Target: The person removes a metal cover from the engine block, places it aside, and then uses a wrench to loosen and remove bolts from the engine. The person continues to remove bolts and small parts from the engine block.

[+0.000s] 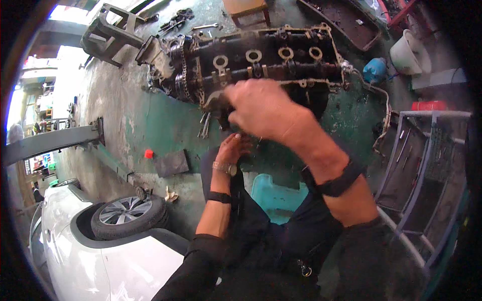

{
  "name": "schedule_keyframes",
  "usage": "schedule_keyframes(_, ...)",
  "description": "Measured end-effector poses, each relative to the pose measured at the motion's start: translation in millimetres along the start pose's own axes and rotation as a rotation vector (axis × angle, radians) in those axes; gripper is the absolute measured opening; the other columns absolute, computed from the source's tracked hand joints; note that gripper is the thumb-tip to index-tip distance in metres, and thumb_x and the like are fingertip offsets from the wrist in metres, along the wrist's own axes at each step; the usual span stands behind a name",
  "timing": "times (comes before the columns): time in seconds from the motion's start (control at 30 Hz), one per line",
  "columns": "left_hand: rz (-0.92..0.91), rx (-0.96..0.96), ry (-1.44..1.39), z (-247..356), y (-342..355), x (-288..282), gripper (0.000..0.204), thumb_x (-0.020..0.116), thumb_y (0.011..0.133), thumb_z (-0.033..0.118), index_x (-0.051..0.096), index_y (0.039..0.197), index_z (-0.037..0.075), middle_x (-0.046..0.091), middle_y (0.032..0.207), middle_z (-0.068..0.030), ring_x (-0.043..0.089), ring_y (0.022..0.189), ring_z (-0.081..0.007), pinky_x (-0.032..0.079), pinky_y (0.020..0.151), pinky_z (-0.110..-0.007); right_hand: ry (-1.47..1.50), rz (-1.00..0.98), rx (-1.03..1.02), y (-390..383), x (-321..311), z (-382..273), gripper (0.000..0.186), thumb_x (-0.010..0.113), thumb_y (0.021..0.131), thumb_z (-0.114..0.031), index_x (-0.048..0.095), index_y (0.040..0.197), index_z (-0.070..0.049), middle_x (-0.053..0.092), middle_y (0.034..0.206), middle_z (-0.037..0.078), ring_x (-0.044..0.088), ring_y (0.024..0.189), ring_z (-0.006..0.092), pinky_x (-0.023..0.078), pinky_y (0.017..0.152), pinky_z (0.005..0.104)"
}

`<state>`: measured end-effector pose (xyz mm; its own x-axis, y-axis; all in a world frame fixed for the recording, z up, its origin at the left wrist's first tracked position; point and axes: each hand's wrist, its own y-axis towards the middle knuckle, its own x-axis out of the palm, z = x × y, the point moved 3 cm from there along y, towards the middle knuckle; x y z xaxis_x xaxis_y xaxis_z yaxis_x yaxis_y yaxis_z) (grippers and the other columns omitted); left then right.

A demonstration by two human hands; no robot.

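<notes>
An engine [268, 70] lies across the top middle, its cover off, with camshafts, a timing chain [185, 75] and several round plug holes showing. Over its near edge is my right hand [263, 108], fingers curled inward and slightly blurred; whatever they may hold is hidden. Lower and to the left, my left hand [236, 149] hovers close to my knees with its fingers loosely apart and nothing visible in them. A watch [224, 167] circles that wrist. A few slim metal tools [204, 125] lie just beyond my left hand, beside the engine.
A teal plastic stool [278, 195] shows between my legs. To the left stand a white car [135, 271] and a lift arm [55, 143]; a grey metal rack [427, 175] is at right. A step stool [108, 37], a wrench [205, 26] and a white bucket [405, 52] lie farther off.
</notes>
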<state>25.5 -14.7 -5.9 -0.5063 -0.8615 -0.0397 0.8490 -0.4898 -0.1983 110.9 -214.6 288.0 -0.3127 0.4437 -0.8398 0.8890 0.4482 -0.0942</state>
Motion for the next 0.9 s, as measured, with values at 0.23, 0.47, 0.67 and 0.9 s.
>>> schedule_keyframes(0.23,0.089,-0.017,-0.316,67,-30,-1,0.040,0.055,0.094,0.027,0.049,0.123,-0.001,0.060,0.113,-0.0203,0.063,0.095,-0.0303,0.053,0.076,-0.039,-0.006,0.112,0.117,-13,-26,31,0.040,0.069,0.076,-0.023,0.062,0.110,-0.002,0.065,0.098,0.020,0.062,0.093,0.0360,0.049,0.082,0.0410)
schedule_keyframes(0.47,0.137,-0.165,-1.001,113,-85,29,0.044,0.051,0.094,0.030,0.048,0.126,-0.001,0.058,0.116,-0.0200,0.061,0.099,-0.0304,0.051,0.081,-0.039,0.023,0.120,0.114,-20,-27,50,0.043,0.070,0.076,-0.023,0.060,0.112,0.000,0.066,0.101,0.019,0.064,0.092,0.0338,0.050,0.082,0.0381)
schedule_keyframes(0.67,0.063,-0.166,-1.190,100,-117,61,0.043,0.048,0.095,0.030,0.050,0.128,0.003,0.058,0.121,-0.0197,0.059,0.103,-0.0355,0.050,0.083,-0.044,0.050,0.105,0.125,-17,-24,58,0.044,0.070,0.078,-0.017,0.058,0.115,0.002,0.066,0.100,0.019,0.066,0.087,0.0275,0.051,0.080,0.0347)
schedule_keyframes(0.9,0.096,-0.290,-1.154,76,-132,75,0.042,0.052,0.094,0.028,0.050,0.126,0.001,0.058,0.119,-0.0208,0.060,0.103,-0.0341,0.050,0.084,-0.042,0.021,0.244,-0.002,-20,-26,39,0.041,0.070,0.078,-0.015,0.059,0.113,0.003,0.067,0.093,0.018,0.066,0.082,0.0243,0.051,0.075,0.0329)
